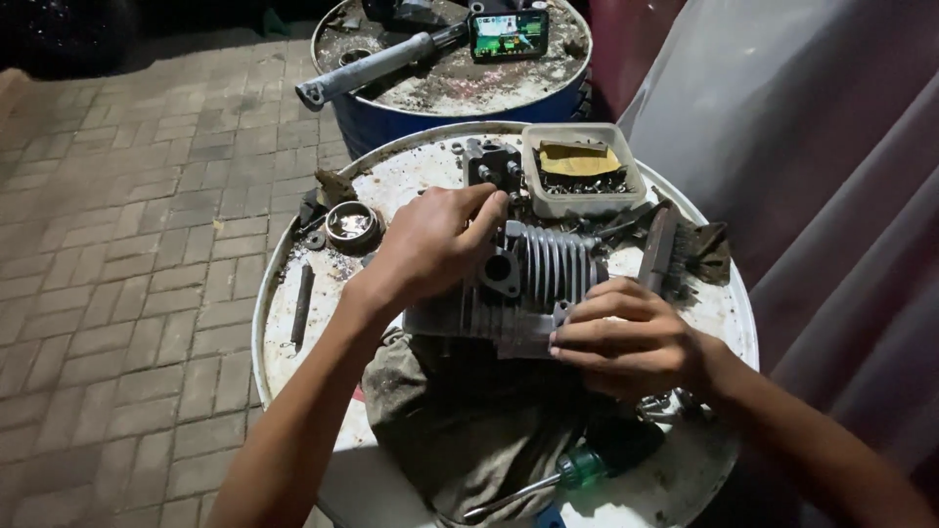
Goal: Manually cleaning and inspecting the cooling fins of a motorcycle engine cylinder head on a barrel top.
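Fingers of both hands clamp finned cylinder | long axis left-right | port faces camera

Work surface: white drum lid, ctr frame.
On lid: finned engine cylinder at ctr; grey plastic tray w/ small parts, upper right; wire brush at right; round metal cap and metal rod at left; dirty rag and green-handled screwdriver, lower ctr.
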